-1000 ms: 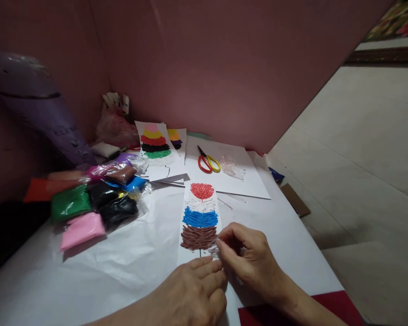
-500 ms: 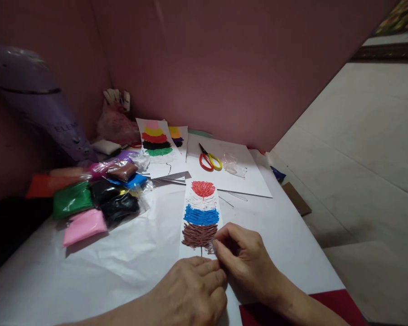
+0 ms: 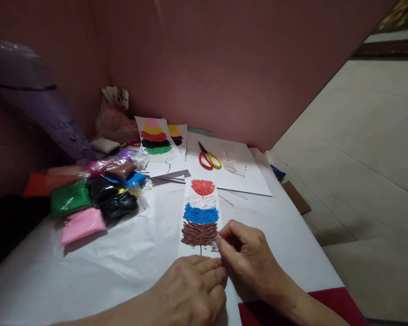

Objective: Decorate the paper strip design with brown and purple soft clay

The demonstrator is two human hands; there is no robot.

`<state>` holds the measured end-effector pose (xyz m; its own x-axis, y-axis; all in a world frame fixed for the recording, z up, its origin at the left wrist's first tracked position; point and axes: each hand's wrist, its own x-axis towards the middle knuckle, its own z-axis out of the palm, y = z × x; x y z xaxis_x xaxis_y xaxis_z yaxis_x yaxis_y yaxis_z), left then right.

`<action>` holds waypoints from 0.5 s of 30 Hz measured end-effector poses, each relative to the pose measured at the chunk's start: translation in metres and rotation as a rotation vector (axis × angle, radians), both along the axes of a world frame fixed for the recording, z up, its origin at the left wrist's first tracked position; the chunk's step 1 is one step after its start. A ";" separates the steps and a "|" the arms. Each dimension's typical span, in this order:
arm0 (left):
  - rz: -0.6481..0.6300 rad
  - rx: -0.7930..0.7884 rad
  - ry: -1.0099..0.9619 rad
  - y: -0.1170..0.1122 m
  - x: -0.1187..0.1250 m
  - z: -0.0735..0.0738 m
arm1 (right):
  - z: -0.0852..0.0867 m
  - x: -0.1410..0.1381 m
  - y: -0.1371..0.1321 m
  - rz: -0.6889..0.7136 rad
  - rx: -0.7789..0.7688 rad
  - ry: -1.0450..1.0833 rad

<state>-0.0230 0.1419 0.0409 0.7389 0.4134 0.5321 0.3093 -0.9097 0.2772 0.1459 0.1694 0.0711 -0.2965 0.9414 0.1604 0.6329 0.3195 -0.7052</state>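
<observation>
A narrow white paper strip (image 3: 204, 217) lies in front of me, covered with bands of red, white, blue and brown clay. My left hand (image 3: 193, 290) rests knuckles-up on the strip's near end, fingers curled and pressed down on it. My right hand (image 3: 248, 260) is pinched at the strip's lower right edge, just under the brown band. What its fingertips hold is too small to make out.
Several bags of coloured clay (image 3: 88, 199) lie at the left. Red and yellow scissors (image 3: 209, 159) sit on a white sheet (image 3: 245, 176) further back, beside finished clay pictures (image 3: 155, 140). A purple object (image 3: 41, 104) stands at the left. The white-covered table (image 3: 285, 235) drops off at the right.
My right hand's pinch has shifted slightly along the lower right edge of the brown band. My left hand has stayed on the strip's near end.
</observation>
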 end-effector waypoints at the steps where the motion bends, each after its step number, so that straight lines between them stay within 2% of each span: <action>1: -0.005 -0.014 0.000 0.000 0.000 0.001 | 0.001 0.000 0.000 -0.005 0.004 -0.006; 9: -0.023 -0.131 0.042 -0.002 -0.006 0.017 | 0.005 0.006 0.003 -0.034 -0.002 -0.053; 15: -0.041 -0.079 0.013 0.000 -0.003 0.007 | 0.008 0.008 0.005 -0.055 -0.004 -0.074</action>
<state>-0.0259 0.1423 0.0480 0.7630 0.4229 0.4888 0.2761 -0.8970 0.3452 0.1536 0.1745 0.0791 -0.2549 0.9573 0.1366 0.6998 0.2801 -0.6571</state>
